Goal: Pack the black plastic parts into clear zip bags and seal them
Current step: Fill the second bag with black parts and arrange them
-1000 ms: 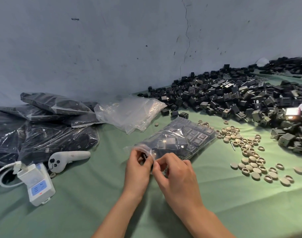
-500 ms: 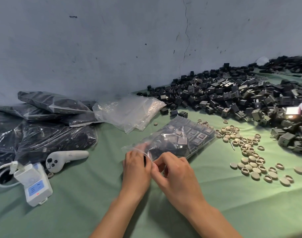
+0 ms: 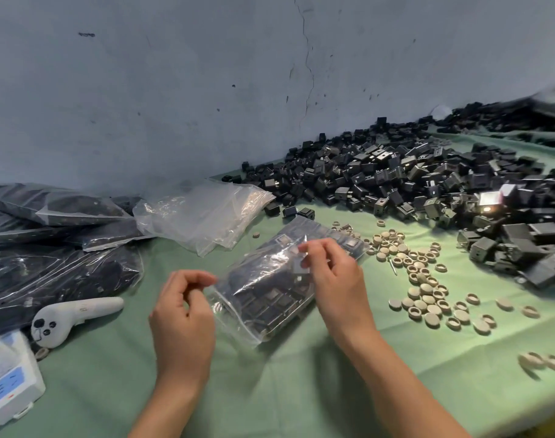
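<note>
Sealing is the step in hand, I judge. The filled zip bag [image 3: 269, 292] lies at the centre of the green surface [image 3: 285, 390]. The fingers of the left hand [image 3: 183, 314] pinch its left corner, and those of the right hand [image 3: 336, 279] pinch its far edge. The next move calls for pressing the whole zip closed.

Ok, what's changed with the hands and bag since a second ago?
The hands, pinching together at one corner of the filled zip bag, drew apart: right hand slid away along its edge, left hand holds the corner. Loose black parts, empty bags, rings unmoved.
</note>
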A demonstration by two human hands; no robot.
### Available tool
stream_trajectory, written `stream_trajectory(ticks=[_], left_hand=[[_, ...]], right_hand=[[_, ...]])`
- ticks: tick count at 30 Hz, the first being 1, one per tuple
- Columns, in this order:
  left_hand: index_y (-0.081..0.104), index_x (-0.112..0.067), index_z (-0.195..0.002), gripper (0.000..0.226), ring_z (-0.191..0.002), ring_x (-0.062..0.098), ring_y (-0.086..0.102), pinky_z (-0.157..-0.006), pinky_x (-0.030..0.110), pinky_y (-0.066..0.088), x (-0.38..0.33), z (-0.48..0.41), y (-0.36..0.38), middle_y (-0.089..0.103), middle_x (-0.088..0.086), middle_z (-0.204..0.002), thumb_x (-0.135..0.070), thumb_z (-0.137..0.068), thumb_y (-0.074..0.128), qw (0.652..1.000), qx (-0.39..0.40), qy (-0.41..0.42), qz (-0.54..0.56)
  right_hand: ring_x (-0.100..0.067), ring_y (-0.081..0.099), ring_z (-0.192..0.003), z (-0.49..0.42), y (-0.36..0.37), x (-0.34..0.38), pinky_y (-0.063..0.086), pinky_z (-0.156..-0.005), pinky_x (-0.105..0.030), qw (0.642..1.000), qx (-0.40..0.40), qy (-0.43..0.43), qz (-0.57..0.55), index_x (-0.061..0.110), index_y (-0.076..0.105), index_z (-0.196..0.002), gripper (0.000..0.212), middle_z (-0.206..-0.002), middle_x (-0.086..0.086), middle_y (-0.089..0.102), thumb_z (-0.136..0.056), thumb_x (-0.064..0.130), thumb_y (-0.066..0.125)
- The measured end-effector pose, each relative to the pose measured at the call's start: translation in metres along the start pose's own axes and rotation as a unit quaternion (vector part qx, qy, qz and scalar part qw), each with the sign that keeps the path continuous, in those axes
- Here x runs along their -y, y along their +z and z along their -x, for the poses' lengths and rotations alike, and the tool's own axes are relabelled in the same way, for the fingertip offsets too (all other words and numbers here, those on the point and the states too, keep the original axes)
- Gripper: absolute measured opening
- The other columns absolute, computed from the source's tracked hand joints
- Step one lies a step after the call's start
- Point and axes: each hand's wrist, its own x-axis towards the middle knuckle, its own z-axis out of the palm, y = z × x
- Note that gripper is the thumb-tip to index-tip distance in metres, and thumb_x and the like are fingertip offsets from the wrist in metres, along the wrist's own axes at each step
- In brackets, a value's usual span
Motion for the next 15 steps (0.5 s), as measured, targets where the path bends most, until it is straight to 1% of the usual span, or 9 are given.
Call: stream_trajectory(ticks=[1,2,3,4,5,7,9,12,15], left_hand=[[0.063,-0.035,-0.081,0.031,-0.063,0.006,0.052,-0.059,0.023,0.040,-0.018,-0.002,0.012,0.066,-0.014,-0.082,-0.012,-0.081,0.042,0.999,0.036,0.037,0.014],[0.063,-0.034,-0.083,0.029,-0.068,0.003,0.056,-0.060,0.014,0.039,-0.036,-0.003,0.027,0.065,-0.016,-0.085,-0.012,-0.083,0.044,0.994,0.078,0.075,0.026],[0.062,-0.034,-0.086,0.027,-0.075,0.000,0.058,-0.062,0.009,0.038,-0.052,-0.004,0.044,0.064,-0.017,-0.089,-0.012,-0.085,0.046,0.985,0.126,0.108,0.036],[0.062,-0.033,-0.092,0.026,-0.083,-0.001,0.059,-0.066,0.009,0.040,-0.067,-0.004,0.064,0.062,-0.017,-0.093,-0.012,-0.087,0.048,0.974,0.179,0.136,0.039],[0.062,-0.031,-0.099,0.024,-0.088,0.000,0.059,-0.071,0.012,0.043,-0.079,-0.005,0.087,0.059,-0.016,-0.100,-0.013,-0.090,0.049,0.959,0.233,0.160,0.032],[0.058,-0.027,-0.115,0.023,-0.093,0.003,0.058,-0.083,0.026,0.048,-0.096,-0.006,0.135,0.053,-0.011,-0.114,-0.018,-0.095,0.052,0.930,0.316,0.189,-0.008],[0.050,-0.025,-0.131,0.035,-0.103,0.015,0.058,-0.093,0.039,0.047,-0.105,-0.007,0.184,0.047,-0.003,-0.126,-0.026,-0.097,0.053,0.908,0.371,0.188,-0.051],[0.033,-0.025,-0.147,0.059,-0.121,0.029,0.050,-0.102,0.047,0.044,-0.110,-0.010,0.252,0.036,0.008,-0.143,-0.040,-0.095,0.057,0.876,0.426,0.186,-0.129],[0.019,-0.029,-0.153,0.080,-0.141,0.038,0.029,-0.110,0.052,0.036,-0.103,-0.018,0.310,0.017,0.015,-0.158,-0.058,-0.090,0.058,0.859,0.443,0.164,-0.199]], right_hand=[[-0.008,0.063,-0.068,-0.010,-0.008,-0.001,0.052,-0.062,-0.028,0.996,-0.039,0.051,-0.057,0.026,0.068,-0.090,0.027,-0.077,0.008,0.068,-0.104,0.030,0.046],[-0.008,0.061,-0.068,-0.020,-0.017,-0.003,0.050,-0.062,-0.025,0.986,-0.078,0.100,-0.112,0.025,0.068,-0.092,0.026,-0.079,0.007,0.067,-0.104,0.027,0.044],[-0.008,0.059,-0.068,-0.029,-0.027,-0.006,0.048,-0.061,-0.023,0.970,-0.116,0.143,-0.162,0.024,0.067,-0.094,0.025,-0.081,0.004,0.066,-0.103,0.026,0.043],[-0.009,0.057,-0.066,-0.037,-0.036,-0.009,0.045,-0.060,-0.023,0.950,-0.158,0.177,-0.204,0.023,0.065,-0.094,0.024,-0.082,0.002,0.065,-0.103,0.024,0.043],[-0.010,0.056,-0.063,-0.043,-0.045,-0.012,0.042,-0.059,-0.023,0.927,-0.207,0.202,-0.237,0.022,0.063,-0.093,0.022,-0.081,0.002,0.065,-0.102,0.023,0.043],[-0.011,0.054,-0.056,-0.054,-0.063,-0.018,0.040,-0.056,-0.025,0.880,-0.306,0.231,-0.280,0.023,0.059,-0.086,0.022,-0.077,0.003,0.064,-0.100,0.021,0.042],[-0.011,0.053,-0.052,-0.063,-0.080,-0.022,0.039,-0.051,-0.025,0.838,-0.379,0.251,-0.303,0.023,0.054,-0.081,0.021,-0.073,0.003,0.060,-0.098,0.021,0.043],[-0.014,0.055,-0.057,-0.076,-0.102,-0.032,0.041,-0.050,-0.025,0.791,-0.416,0.285,-0.346,0.019,0.050,-0.078,0.020,-0.074,0.000,0.057,-0.098,0.020,0.044],[-0.016,0.057,-0.064,-0.088,-0.116,-0.041,0.044,-0.054,-0.026,0.780,-0.384,0.317,-0.380,0.016,0.051,-0.079,0.022,-0.079,-0.001,0.056,-0.100,0.018,0.044]])
